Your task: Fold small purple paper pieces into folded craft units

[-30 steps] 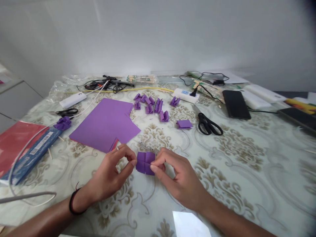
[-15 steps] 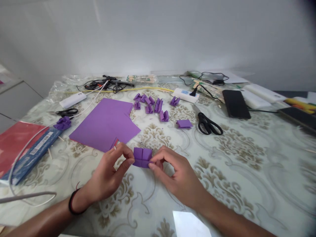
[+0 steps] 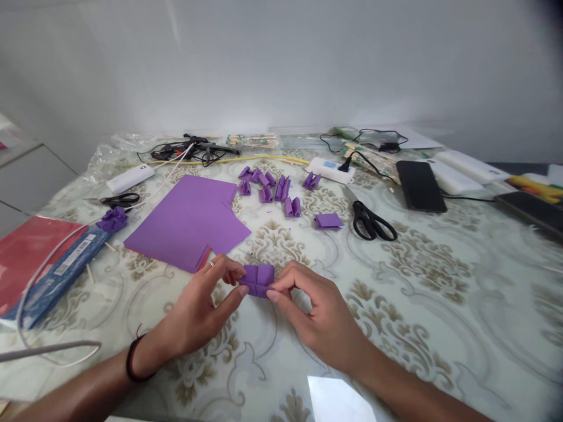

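Thumb and finger of the right hand (image 3: 319, 313) pinch the near right corner of a small purple paper (image 3: 264, 273), while the left hand (image 3: 200, 310) nips its left edge, thumb in front and fingers curled behind. The paper sits between the two hands, over the table's near half, its creases crossing in the middle. I'd judge it almost weightless, crisp enough to keep a fold but easily bent or torn, so the corners and edges look the best places to hold, with a gentle grip.

Just beyond the left hand lie large purple sheets (image 3: 185, 214); farther back are folded purple pieces (image 3: 282, 189), with black-handled scissors (image 3: 373, 221) to their right. Everything rests on a pale tablecloth (image 3: 440, 346) with a gold-brown pattern, smooth and a little shiny. A power strip (image 3: 329, 170) and a dark phone (image 3: 421, 186) stand farther out, and a plain grey wall (image 3: 281, 64) closes off the back.
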Demonstrator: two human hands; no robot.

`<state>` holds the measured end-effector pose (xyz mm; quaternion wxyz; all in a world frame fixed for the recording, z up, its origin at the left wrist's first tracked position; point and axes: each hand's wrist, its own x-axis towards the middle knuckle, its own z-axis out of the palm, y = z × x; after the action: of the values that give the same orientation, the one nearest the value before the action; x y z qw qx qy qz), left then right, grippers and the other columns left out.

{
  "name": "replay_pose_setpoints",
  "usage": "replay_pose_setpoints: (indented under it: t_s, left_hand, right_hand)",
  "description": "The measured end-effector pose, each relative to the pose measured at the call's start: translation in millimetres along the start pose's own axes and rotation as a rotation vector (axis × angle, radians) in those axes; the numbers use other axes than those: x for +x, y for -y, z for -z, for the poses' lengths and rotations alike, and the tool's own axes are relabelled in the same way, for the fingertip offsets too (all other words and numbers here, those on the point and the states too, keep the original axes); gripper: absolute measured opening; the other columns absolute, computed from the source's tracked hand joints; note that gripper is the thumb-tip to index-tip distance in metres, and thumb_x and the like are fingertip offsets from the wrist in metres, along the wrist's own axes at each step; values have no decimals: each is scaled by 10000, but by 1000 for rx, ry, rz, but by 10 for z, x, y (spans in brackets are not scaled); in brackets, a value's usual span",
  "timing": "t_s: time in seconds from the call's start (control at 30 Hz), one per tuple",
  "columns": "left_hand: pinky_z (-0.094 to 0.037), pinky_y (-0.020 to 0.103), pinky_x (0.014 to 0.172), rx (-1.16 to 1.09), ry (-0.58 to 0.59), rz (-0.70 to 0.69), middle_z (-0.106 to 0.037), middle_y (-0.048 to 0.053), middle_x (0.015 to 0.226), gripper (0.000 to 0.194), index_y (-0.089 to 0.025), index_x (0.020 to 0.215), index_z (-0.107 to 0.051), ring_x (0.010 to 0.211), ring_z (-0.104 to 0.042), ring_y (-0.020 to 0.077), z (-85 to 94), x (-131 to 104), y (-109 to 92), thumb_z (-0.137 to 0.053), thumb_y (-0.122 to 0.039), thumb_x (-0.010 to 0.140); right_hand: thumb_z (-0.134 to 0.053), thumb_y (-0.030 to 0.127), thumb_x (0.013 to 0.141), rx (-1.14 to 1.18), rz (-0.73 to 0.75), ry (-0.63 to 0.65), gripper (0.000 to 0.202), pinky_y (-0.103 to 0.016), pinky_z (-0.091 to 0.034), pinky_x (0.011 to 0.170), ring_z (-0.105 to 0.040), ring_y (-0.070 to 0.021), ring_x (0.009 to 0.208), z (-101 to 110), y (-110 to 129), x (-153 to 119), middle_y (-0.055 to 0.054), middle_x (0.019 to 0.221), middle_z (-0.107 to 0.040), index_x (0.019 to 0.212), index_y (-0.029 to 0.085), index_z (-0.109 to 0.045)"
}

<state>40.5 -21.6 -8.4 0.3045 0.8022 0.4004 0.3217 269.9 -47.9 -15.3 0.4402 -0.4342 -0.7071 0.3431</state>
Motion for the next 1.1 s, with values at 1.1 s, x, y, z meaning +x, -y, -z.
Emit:
replay_pose_setpoints:
  t_s: [1.1]
  left_hand:
    - [-506,331,912,-202,159,-6,-686,39,1061,103,-214,1015,-681,1003,-661,187,48,-2,-58,-619,-132,1027]
  right_hand:
    - [-655,296,1010,28,-142,154,276,-328,-561,743,-688,-213,919,-22,-6,-9,-62,1111,-737,1281,249,-644]
